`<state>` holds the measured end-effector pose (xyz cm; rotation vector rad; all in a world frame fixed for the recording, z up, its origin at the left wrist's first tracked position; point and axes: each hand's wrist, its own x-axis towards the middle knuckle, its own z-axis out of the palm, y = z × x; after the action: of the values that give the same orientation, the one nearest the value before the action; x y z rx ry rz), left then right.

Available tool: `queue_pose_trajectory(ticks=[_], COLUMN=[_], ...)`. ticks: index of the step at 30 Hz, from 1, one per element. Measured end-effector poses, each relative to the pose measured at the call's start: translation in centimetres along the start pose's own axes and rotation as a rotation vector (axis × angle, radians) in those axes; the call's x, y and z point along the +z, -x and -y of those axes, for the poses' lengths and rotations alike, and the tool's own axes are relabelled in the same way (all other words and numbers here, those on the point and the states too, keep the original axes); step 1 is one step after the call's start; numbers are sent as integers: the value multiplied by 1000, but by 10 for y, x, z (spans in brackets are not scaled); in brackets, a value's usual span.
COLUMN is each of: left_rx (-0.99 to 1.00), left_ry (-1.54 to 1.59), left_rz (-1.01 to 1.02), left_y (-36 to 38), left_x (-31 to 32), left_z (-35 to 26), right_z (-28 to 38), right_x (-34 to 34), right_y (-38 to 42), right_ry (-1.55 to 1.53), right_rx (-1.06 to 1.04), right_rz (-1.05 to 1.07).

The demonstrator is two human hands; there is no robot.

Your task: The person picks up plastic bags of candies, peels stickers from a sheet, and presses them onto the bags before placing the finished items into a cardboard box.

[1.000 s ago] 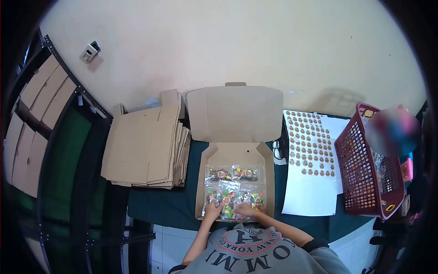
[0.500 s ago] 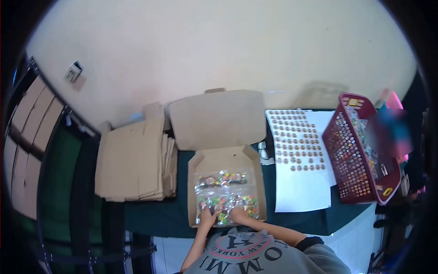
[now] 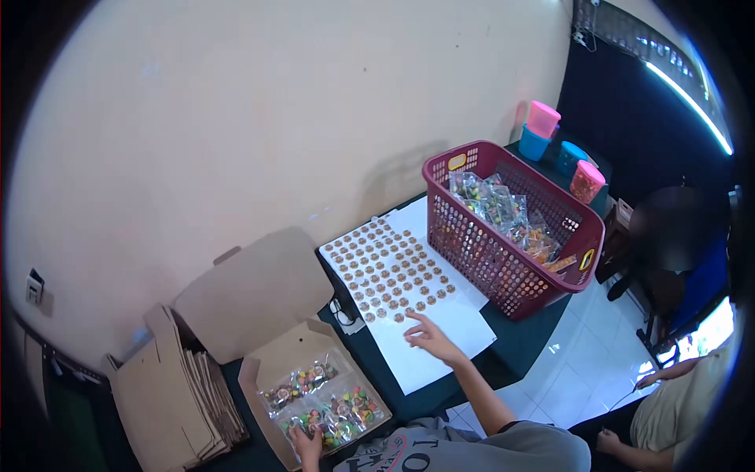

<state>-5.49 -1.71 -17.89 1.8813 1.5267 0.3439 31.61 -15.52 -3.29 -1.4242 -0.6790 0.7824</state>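
Note:
My left hand (image 3: 307, 442) rests at the near edge of the open cardboard box (image 3: 271, 346), its fingers apart over clear packets of colourful candy (image 3: 338, 413). Several such packets lie side by side in the box, some with a round brown label. Off to the right, my right hand (image 3: 431, 338) hovers over a white sheet (image 3: 425, 370), empty, with fingers stretched out. Its index fingertip is right at the lowest row of small round brown stickers (image 3: 385, 271), which cover the sheet's upper part in rows.
Flattened cardboard boxes (image 3: 157, 401) are stacked on the left. A maroon basket (image 3: 503, 271) full of candy packets (image 3: 491, 200) stands beyond the sheet. Pink and blue tubs (image 3: 535, 141) sit behind it. Another person (image 3: 676, 409) sits at the lower right.
The view has swung to the right. My right hand has left the packets in the box and reached over to the sheet; my left hand stays at the packets.

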Motion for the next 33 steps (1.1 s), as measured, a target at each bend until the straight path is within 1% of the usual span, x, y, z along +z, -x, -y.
queue_pose_trajectory(ticks=[2, 4, 5, 6, 8, 9, 10, 12, 13, 14, 16, 17, 18, 19, 20, 22, 24, 26, 28, 29, 31, 32, 33], left_rx=[61, 203, 183, 205, 380, 390, 404, 434, 436, 445, 605, 629, 602, 546, 487, 508, 519, 698, 675, 647, 605, 573, 541], left_ry=[35, -50, 289, 293, 81, 178, 176, 182, 276, 272, 249, 326, 309, 349, 392, 317, 254, 304, 296, 270, 236, 237, 238], left_rz=[3, 18, 35, 40, 60, 136, 142, 256, 262, 265, 246, 224, 225, 296, 365, 336, 300, 201, 165, 159, 141, 133, 124], left_y=[2, -4, -14, -18, -15, -21, -22, -18, -16, -10, 10, 7, 16, 22, 26, 32, 36, 27, 33, 37, 46, 52, 57], left_x=[-4, 4, 24, 31, 45, 58, 64, 86, 97, 104, 102, 128, 130, 134, 137, 140, 150, 164, 165, 164, 161, 161, 160], left_z=[-24, -36, -27, -44, -75, -77, -96, -135, -155, -172, -223, -218, -232, -245, -256, -270, -269, -253, -258, -261, -265, -267, -270], right_z=[4, 8, 11, 16, 27, 38, 50, 76, 94, 106, 137, 150, 162, 170, 177, 188, 170, 145, 116, 93, 36, 12, -9], right_x=[-24, -43, -52, -60, -77, -87, -99, -126, -140, -157, -185, -201, -217, -232, -247, -271, -298, -318, -329, -336, -343, -344, -343], right_y=[3, 7, 8, 8, 10, 12, 13, 15, 17, 18, 19, 16, 12, 6, -3, -20, -51, -89, -125, -147, -185, -200, -215], right_ry=[49, 36, 28, 28, -14, -4, -6, -14, 20, 49, 68, 57, 117, 176, 163, 343, 376, 415, 675, 674, 978, 973, 1064], right_rx=[68, 54, 49, 33, -19, -38, -45, -141, -175, -176, -170, -172, -199, -224, -223, -199, -182, -179, -65, -73, -102, -110, -96], right_rz=[-141, -175, -201, -217, -196, -184, -198, -169, -171, -197, -224, -229, -205, -183, -188, -95, -48, 8, 75, 89, 14, 31, -72])
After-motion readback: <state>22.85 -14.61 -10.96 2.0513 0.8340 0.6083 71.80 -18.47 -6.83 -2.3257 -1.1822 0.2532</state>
